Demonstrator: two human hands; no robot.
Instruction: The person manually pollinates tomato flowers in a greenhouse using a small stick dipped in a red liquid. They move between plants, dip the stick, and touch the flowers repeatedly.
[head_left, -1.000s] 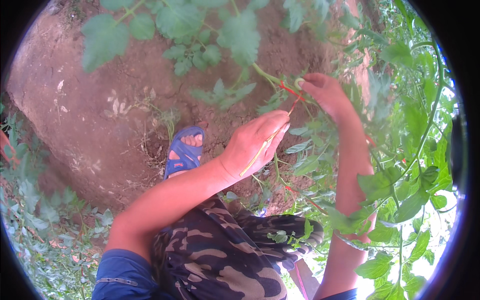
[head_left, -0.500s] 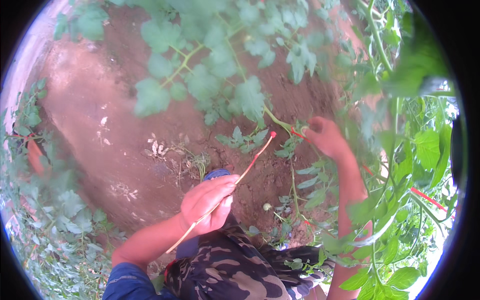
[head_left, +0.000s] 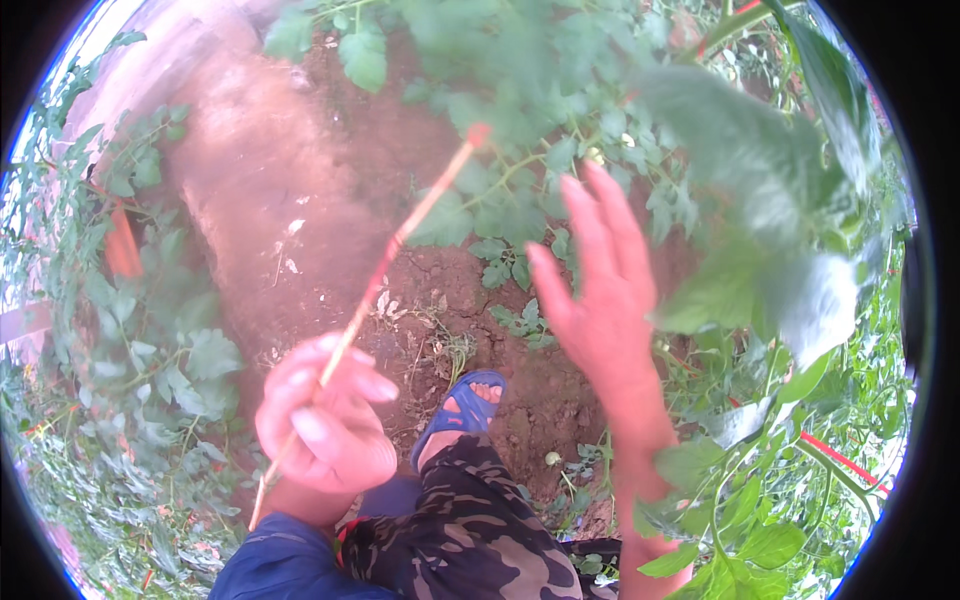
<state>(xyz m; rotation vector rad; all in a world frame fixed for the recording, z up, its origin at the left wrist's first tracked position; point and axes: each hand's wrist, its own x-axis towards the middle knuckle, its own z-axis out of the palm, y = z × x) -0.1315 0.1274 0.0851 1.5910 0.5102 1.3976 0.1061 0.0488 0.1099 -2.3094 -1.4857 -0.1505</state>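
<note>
L hand (head_left: 325,425) is sitting low-left, fingers curling tight round a thin reddish stick (head_left: 385,270), which is running up-right from below the fist to the plant leaves (head_left: 520,120). Blue sandal (head_left: 465,400) w/ camo trouser leg (head_left: 470,530) is planting on bare soil (head_left: 280,220) between the hands. R hand (head_left: 600,290) is reaching up toward foliage, fingers spread, gripping nothing.

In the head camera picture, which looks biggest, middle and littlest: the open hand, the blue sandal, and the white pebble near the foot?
1. The open right hand looks biggest, though it is nearer the camera, which enlarges it.
2. The blue sandal comes next.
3. The white pebble is plainly littlest.
</note>
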